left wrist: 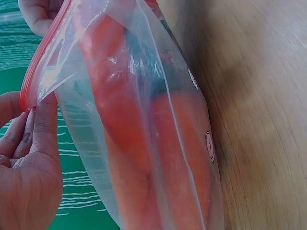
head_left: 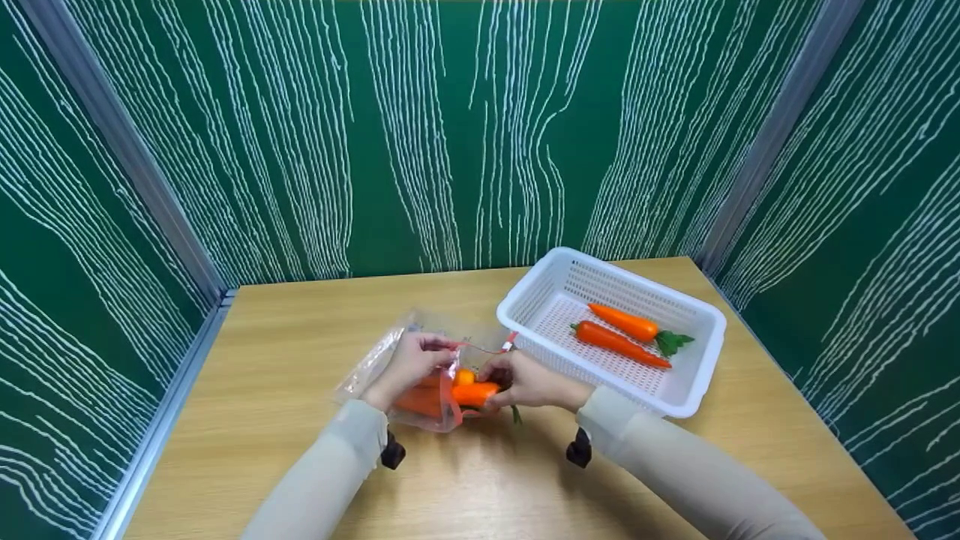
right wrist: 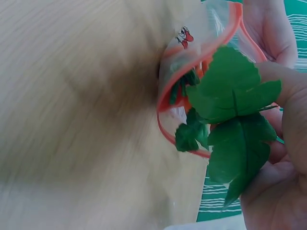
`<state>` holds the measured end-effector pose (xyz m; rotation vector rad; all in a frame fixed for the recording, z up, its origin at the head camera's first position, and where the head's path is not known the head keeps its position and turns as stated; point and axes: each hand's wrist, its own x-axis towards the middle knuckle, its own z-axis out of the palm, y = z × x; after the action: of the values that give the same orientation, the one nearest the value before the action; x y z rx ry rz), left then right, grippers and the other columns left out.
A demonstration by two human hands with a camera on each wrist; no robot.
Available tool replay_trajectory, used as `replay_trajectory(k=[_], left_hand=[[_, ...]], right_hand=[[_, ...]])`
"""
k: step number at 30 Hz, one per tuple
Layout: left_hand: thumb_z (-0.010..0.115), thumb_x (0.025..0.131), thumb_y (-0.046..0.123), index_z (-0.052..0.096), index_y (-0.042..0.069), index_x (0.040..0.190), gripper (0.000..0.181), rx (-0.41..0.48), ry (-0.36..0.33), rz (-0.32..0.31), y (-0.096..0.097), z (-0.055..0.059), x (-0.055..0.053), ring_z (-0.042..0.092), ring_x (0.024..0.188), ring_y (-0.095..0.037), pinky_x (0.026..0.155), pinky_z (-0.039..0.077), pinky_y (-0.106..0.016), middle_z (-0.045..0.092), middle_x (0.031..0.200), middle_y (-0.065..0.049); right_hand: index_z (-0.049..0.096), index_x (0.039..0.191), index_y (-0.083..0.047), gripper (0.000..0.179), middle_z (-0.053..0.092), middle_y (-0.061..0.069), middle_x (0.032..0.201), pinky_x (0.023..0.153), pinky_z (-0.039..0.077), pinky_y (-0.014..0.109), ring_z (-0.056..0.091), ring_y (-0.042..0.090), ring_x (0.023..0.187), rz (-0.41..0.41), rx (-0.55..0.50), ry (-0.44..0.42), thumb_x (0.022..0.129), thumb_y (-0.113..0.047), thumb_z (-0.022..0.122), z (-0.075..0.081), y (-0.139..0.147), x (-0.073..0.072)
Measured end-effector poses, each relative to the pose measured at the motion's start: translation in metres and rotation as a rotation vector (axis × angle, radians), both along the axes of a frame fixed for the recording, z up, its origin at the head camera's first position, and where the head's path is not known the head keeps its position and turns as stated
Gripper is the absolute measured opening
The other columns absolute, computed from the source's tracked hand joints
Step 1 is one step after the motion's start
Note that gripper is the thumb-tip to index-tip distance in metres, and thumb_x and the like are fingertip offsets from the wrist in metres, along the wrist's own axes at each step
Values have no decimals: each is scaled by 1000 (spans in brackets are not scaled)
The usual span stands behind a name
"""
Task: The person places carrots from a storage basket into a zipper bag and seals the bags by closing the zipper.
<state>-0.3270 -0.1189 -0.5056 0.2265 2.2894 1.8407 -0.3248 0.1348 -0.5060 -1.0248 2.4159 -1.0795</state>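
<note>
My left hand (head_left: 411, 369) pinches the red zip edge of a clear plastic bag (left wrist: 81, 96), which lies on its side with its mouth facing right. Orange carrots (left wrist: 180, 143) show through the film, side by side. At the mouth, my right hand (head_left: 534, 380) grips a carrot (head_left: 474, 394) near its leafy end, with the front part inside the bag. Its green leaves (right wrist: 235, 105) spread out before my right fingers in the right wrist view and hide part of the grip. More greenery (right wrist: 189, 132) pokes out at the red rim.
To the right stands a white perforated basket (head_left: 701, 367) holding an orange carrot (head_left: 622, 321) with leaves and a redder carrot (head_left: 619, 345). Its near left corner is close to my right hand. Green, white-streaked walls (head_left: 480, 135) enclose the wooden table (head_left: 285, 360) at the back and sides.
</note>
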Motion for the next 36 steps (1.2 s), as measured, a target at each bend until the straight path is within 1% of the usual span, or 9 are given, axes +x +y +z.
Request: replay_trajectory(k=[6, 9, 12, 15, 22, 27, 32, 35, 36], left_hand=[[71, 104, 11, 79, 3, 126, 24, -11, -23, -4, -1, 0, 0, 70, 97, -21, 99, 64, -35, 77, 122, -21], [72, 105, 15, 80, 7, 126, 24, -26, -32, 3, -2, 1, 0, 71, 101, -23, 104, 62, -37, 78, 124, -17], [72, 105, 16, 80, 9, 127, 24, -36, -31, 7, -2, 1, 1, 71, 103, -23, 107, 61, -38, 78, 125, -14], [71, 105, 14, 80, 8, 126, 24, -33, -17, 3, -2, 1, 0, 71, 102, -22, 105, 62, -37, 78, 123, -14], [70, 105, 10, 81, 6, 124, 22, -28, 11, 0, -2, 0, -2, 69, 99, -21, 99, 64, -34, 79, 118, -12], [71, 103, 9, 82, 4, 122, 22, -41, 37, 9, 0, 0, -2, 70, 97, -19, 93, 63, -30, 80, 116, -11], [72, 102, 10, 83, 6, 121, 23, -99, 70, 19, 1, 0, -3, 71, 95, -16, 90, 60, -29, 82, 115, -9], [71, 103, 13, 83, 10, 121, 22, -116, 55, 22, 0, 1, -2, 69, 98, -18, 94, 59, -32, 82, 115, -5], [71, 103, 14, 83, 10, 121, 22, -115, 51, 21, 0, 1, -2, 69, 99, -18, 94, 59, -33, 82, 115, -5]], right_hand=[[79, 117, -7, 31, 81, 3, 107, 90, 62, 30, 69, 10, 90, -34, 55, 49, 92, -23, 89, -3, -8, 0], [80, 116, -4, 29, 82, 6, 106, 89, 63, 30, 69, 9, 89, -30, 25, 46, 93, -20, 88, -5, -12, 0], [80, 113, -1, 27, 82, 10, 104, 85, 63, 26, 68, 7, 86, -23, -13, 38, 94, -17, 87, -7, -17, -2], [81, 112, 0, 26, 82, 10, 102, 80, 62, 22, 66, 5, 82, -29, -31, 46, 94, -18, 88, -9, -21, -2], [82, 111, -7, 24, 79, 2, 97, 67, 55, 18, 61, 7, 77, -72, -19, 45, 94, -23, 87, -14, -27, -3], [81, 106, -5, 21, 79, 5, 94, 58, 55, 18, 61, 3, 73, -61, -58, 72, 93, -19, 88, -14, -29, -1], [79, 101, -1, 18, 81, 11, 93, 63, 58, 17, 66, 0, 76, -37, -91, 117, 91, -12, 89, -14, -31, 0], [80, 101, -2, 17, 81, 10, 95, 72, 60, 17, 68, 2, 80, -45, -89, 129, 90, -12, 90, -14, -32, 0], [80, 101, -2, 17, 81, 10, 95, 71, 62, 20, 69, 5, 81, -47, -88, 122, 91, -12, 89, -13, -32, 1]])
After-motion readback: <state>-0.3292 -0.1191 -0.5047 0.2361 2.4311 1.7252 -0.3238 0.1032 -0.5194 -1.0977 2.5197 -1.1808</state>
